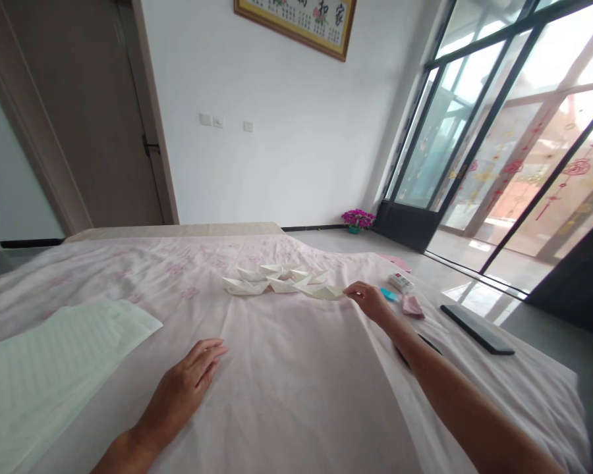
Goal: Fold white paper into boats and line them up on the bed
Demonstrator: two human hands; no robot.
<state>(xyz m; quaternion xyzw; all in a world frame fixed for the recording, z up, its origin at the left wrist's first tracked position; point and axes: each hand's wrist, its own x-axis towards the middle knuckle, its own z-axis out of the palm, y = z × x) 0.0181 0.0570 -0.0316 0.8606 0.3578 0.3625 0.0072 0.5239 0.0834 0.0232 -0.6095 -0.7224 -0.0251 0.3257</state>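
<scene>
Several folded paper boats (247,286) stand in a cluster in the middle of the bed sheet (296,368). At the right end of the cluster, my right hand (368,299) pinches the pointed tip of the nearest paper boat (323,292) between thumb and fingers. That boat rests on the sheet beside the others. My left hand (192,375) lies on the sheet, holding nothing, its fingers stretched forward and loosely side by side. Left of it is a stack of pale green lined paper (74,349).
Right of my right hand lie a small white box (400,282), a light blue object (388,294) and a pink cloth-like item (412,306). A dark flat device (477,329) lies nearer the bed's right edge. My right forearm partly covers another dark object (429,343).
</scene>
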